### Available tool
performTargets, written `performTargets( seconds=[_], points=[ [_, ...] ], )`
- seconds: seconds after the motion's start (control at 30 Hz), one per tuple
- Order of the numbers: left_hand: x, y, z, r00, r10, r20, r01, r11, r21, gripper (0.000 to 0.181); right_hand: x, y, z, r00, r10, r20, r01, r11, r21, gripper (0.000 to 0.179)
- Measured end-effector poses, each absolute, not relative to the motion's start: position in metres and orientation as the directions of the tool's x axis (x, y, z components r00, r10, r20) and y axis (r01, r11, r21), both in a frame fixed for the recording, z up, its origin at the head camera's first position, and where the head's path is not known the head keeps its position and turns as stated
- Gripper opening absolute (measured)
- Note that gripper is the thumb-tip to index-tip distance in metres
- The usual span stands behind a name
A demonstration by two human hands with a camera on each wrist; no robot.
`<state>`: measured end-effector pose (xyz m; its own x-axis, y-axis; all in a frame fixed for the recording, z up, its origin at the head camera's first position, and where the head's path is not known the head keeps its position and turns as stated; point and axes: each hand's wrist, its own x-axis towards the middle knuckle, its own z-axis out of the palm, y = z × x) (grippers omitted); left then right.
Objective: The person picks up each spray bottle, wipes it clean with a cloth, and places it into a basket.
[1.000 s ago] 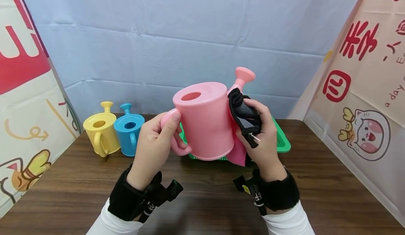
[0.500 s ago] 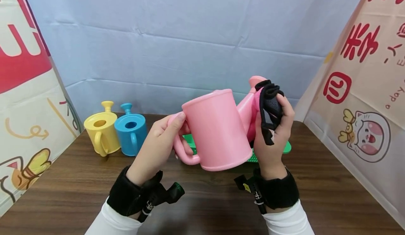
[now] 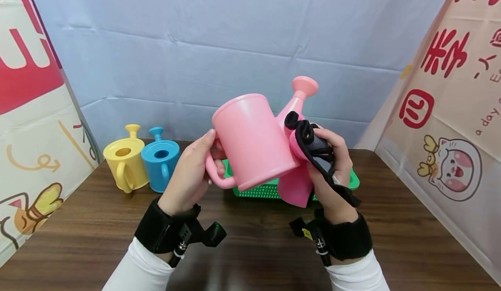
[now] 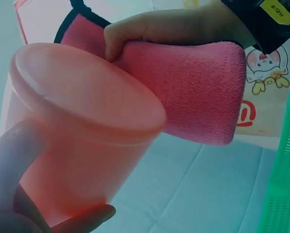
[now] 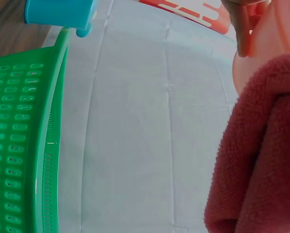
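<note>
In the head view, a pink watering can is held tilted above the table, its spout pointing up and right. My left hand grips the can by its handle on the left. A folded pink cloth with black edging and a grey backing is bunched in my right hand, against the can's right side below the spout. From the left wrist view, the cloth's fuzzy pink face lies next to the can's base. The can's top opening is hidden.
Behind the can a green perforated basket stands on the brown wooden table. At the left are a yellow watering can and a blue watering can, side by side. A pale blue sheet hangs behind the table.
The can dipped and moved right, then came back up and left with more tilt. My right hand slid the cloth up the spout toward its head, then back down to the spout's base.
</note>
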<state>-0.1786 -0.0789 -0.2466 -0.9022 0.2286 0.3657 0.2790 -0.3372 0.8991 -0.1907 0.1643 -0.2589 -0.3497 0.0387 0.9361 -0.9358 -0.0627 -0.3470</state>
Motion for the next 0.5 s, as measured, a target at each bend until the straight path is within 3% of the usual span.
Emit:
performTargets(
  seconds=[0.17, 0.37, 0.5],
  points=[
    [-0.1793, -0.0813, -0.2461, -0.884, 0.281, 0.372, 0.273, -0.335, 0.902, 0.038, -0.1917, 0.1592, -0.2546, -0.325, 0.071, 0.943, -0.946, -0.016, -0.325, 0.039],
    [-0.1799, -0.0834, -0.2458, -0.865, 0.384, 0.322, 0.229, -0.267, 0.936, 0.041, -0.1930, 0.1557, -0.2510, -0.308, 0.243, 0.920, -0.932, 0.117, -0.343, 0.043],
    [-0.1800, -0.0816, -0.2468, -0.872, 0.387, 0.301, 0.216, -0.249, 0.944, 0.043, -0.1923, 0.1561, -0.2512, -0.314, 0.263, 0.912, -0.931, 0.102, -0.350, 0.042]
  ],
)
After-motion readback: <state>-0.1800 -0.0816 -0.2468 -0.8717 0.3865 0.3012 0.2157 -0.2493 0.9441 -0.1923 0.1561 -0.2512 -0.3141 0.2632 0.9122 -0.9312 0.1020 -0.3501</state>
